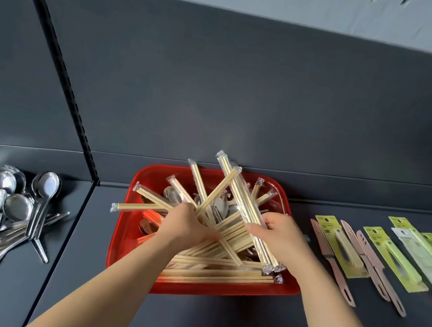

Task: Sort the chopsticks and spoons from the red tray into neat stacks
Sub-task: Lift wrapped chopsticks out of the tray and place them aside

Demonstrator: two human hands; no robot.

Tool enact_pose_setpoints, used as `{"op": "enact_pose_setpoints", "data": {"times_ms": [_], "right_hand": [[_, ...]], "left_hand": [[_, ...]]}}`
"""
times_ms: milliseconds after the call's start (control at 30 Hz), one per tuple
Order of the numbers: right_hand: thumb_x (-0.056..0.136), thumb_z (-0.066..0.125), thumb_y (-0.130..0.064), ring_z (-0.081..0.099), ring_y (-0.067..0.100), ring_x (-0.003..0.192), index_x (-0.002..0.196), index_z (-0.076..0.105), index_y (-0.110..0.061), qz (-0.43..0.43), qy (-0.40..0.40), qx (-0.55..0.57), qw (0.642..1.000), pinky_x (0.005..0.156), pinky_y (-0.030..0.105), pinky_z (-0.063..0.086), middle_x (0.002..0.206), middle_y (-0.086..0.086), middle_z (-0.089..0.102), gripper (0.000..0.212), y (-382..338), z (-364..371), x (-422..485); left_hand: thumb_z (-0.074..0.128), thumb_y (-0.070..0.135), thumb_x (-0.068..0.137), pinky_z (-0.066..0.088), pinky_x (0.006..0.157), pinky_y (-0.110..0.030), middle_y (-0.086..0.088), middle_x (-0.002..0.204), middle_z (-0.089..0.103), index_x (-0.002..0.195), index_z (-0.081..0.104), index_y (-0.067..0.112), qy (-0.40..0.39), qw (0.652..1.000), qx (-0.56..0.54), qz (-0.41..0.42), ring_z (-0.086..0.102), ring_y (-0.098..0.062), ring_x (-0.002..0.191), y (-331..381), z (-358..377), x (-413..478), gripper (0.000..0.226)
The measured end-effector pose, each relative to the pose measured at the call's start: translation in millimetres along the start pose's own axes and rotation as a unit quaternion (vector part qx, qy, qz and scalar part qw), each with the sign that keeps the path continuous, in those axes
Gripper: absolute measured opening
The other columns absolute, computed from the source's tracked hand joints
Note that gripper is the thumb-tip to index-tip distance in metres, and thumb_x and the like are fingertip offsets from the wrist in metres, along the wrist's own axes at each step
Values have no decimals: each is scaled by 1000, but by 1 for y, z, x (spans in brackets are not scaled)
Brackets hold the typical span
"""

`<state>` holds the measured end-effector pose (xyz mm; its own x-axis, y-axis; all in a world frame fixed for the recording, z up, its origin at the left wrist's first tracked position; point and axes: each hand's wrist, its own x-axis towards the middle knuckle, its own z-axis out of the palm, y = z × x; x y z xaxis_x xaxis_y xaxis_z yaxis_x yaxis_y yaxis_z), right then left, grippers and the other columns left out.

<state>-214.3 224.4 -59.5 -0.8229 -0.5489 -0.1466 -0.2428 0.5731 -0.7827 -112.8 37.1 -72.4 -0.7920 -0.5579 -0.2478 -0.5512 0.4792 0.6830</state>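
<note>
Both hands are in the red tray [149, 181]: left hand [187, 226] grabs a messy fan of chopsticks [152, 198], right hand [279, 237] clamps a tidy bundle [243, 196], probably to square them up.

Upright chopsticks [221, 192] crowd the red tray [124, 233]; bare shelf [89, 242] lies left of it.

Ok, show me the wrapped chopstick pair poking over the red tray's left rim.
The plastic-wrapped wooden chopstick pair lying level, left of the left hand; others fan upward or stay inside the red plastic tray.
</note>
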Motion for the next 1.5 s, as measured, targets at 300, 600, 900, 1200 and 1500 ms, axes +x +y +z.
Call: {"op": "enact_pose_setpoints", "data": {"times_ms": [300, 600, 900, 1200, 1500], "right_hand": [[88, 66, -36, 62, 10, 78, 93, 69, -17, -2, 3, 20, 1000, 64, 25, 44, 86, -3, 68, 20, -4, 5, -2], [85, 67, -38, 57, 1, 63, 81, 69, -14, -1, 16, 47, 999, 64, 26, 39, 67, -4, 63, 24, 0, -8, -6], [90, 65, -30, 62, -4, 67, 95, 72, -30, -81, 45, 89, 992, 60, 14, 45, 74, -21, 69, 9, -27, -10, -5], [95, 51, -41, 55, 11, 56, 87, 65, -37, -116, 33, 86, 989, 58, 27, 44, 72, -5, 65, 16, -56, 21, 8], [93, 54, -31, 63, 5, 55, 85, 68, -41, -164, -55, 138, 975, 50, 19, 49, 69, -4, 70, 19, -138, 104, 26]], "left_hand": [[79, 54, 62, 41, 46, -24, 4, 53, 53, 59, 56, 15, -13, 999, 26, -34, 50, -13, 47, 15, 9, -2, 45], [76, 28, 74, 47, 57, -25, -1, 66, 65, 80, 69, 8, -95, 995, -16, 4, 57, -12, 57, 0, -5, 4, 22], [64, 30, 92, 32, 38, -15, 10, 40, 53, 69, 65, 13, -3, 994, -82, 78, 41, 0, 34, 2, -45, 4, 28], [61, 31, 94, 51, 45, -28, 6, 66, 73, 80, 69, 16, 159, 936, -305, 78, 61, -9, 49, -7, -92, -12, 22], [57, 29, 97, 41, 45, -22, 9, 48, 49, 80, 70, 13, 295, 851, -431, 52, 45, -9, 44, -67, -162, -40, 27]]}}
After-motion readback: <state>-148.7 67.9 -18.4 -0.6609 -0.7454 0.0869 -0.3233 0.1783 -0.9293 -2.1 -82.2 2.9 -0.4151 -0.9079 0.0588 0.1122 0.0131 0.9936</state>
